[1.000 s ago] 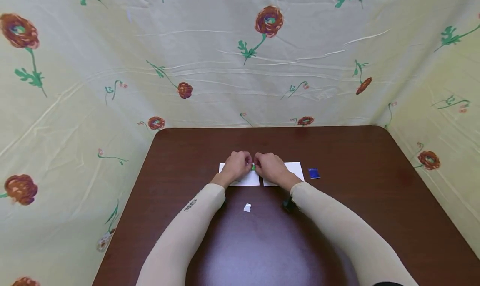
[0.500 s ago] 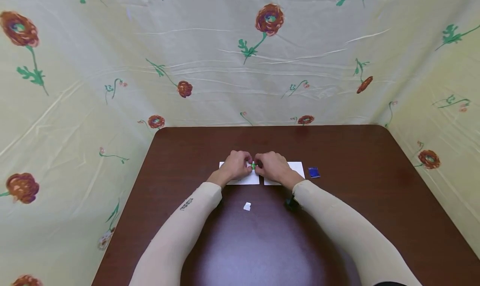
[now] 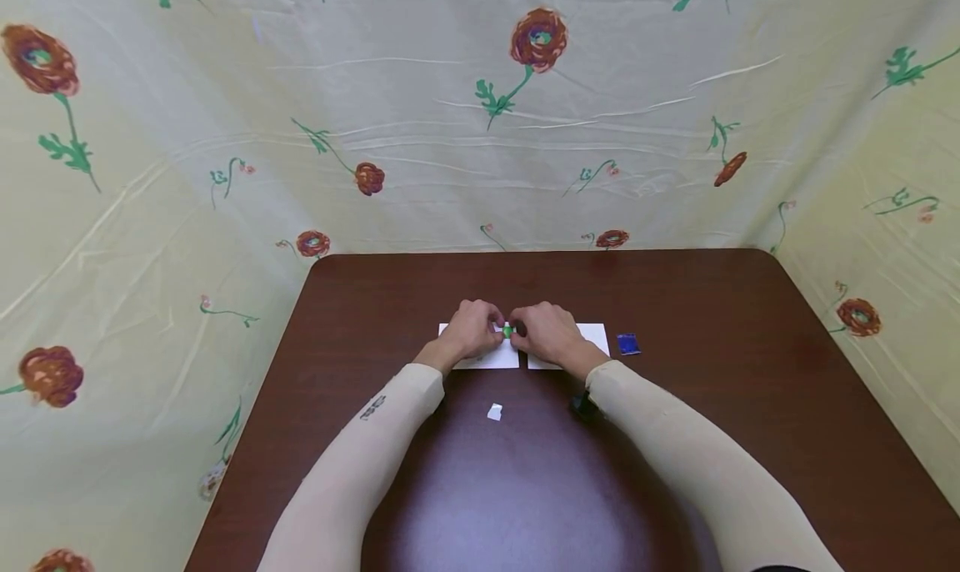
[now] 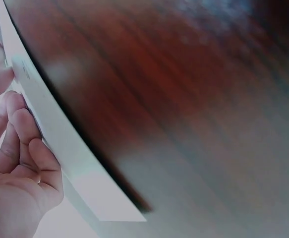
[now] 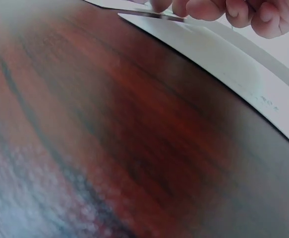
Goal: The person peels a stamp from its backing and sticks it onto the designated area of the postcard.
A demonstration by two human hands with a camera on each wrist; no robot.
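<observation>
A small green piece with white beside it (image 3: pixel 507 331) sits between the two hands in the head view, above the gap between two white cards. My left hand (image 3: pixel 470 330) pinches its left side, thumb and fingers curled together. From the other side, my right hand (image 3: pixel 546 332) pinches its right end. Under the left hand lies the left white card (image 3: pixel 491 359); the right white card (image 3: pixel 595 335) is partly covered by the right hand. In the left wrist view, the curled left fingers (image 4: pixel 28 126) are over the card. The wrist views do not show the green piece.
A small blue square packet (image 3: pixel 628 343) lies just right of the right card. Nearer me is a torn white scrap (image 3: pixel 494 412). All rest on a dark brown table (image 3: pixel 390 293), with flowered curtain (image 3: pixel 450 155) behind and at both sides.
Over the last second, the hands have drawn slightly apart and more of the green piece shows between them. The right card has shifted slightly to the right. Packet and scrap stay put.
</observation>
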